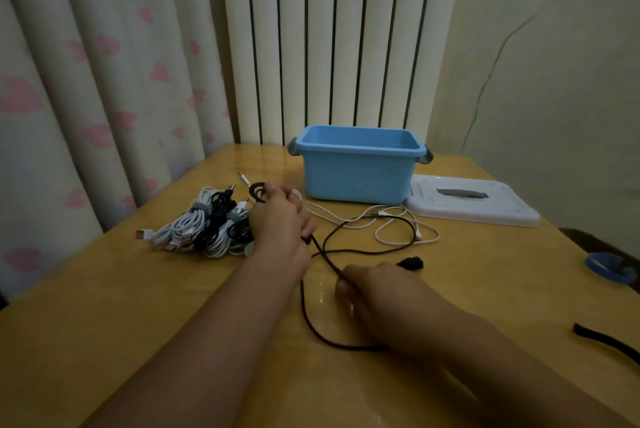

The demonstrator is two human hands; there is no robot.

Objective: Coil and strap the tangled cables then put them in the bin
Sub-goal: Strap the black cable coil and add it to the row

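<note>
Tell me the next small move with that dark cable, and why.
Probably the right hand should feed another loop toward the left hand, which grips the dark cable. Much of it lies loose on the table, and the blue bin awaits.
</note>
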